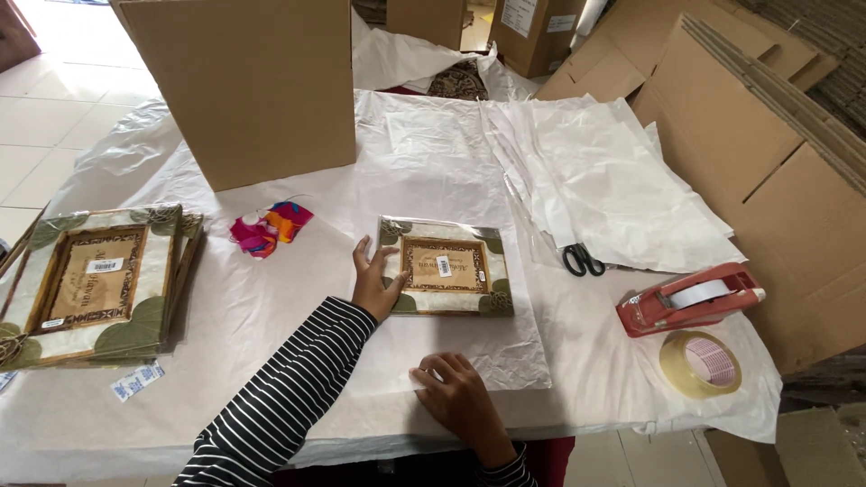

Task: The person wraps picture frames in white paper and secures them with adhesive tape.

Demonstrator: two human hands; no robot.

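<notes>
**Hands on frame and wrapping sheet**

Nearest the camera: right hand (456, 390), fingers curled, pressing or pinching the near edge of the white paper sheet (487, 352) on the surface (271, 325); can't tell whether it truly grips the edge. Left hand (374, 284), striped sleeve, lies flat and spread against the left side of the small picture frame (446, 266), holding nothing, just steadying it. The frame lies face up on the sheet, mid-surface, brown inner border, leaf corners, a sticker at its centre.

Around: stack of larger frames (95, 284) at far left, well apart. Bright cloth scrap (266, 227) between the stack and the small frame. Upright cardboard box (244, 86) behind. Pile of loose white sheets (613, 189) to the right, black scissors (584, 261) at its near edge. Red tape dispenser (690, 298) and a loose tape roll (701, 363) near the right corner.

Risks, judged from the layout: the sheet is thin, so a hard pull from the right hand could tear or crease it. The frame sits off-centre toward the sheet's far half, so a fold may come out uneven. A push from the left hand could slide the frame on the slick paper. The tape roll is near the surface's edge and could be knocked off by a sleeve.
</notes>
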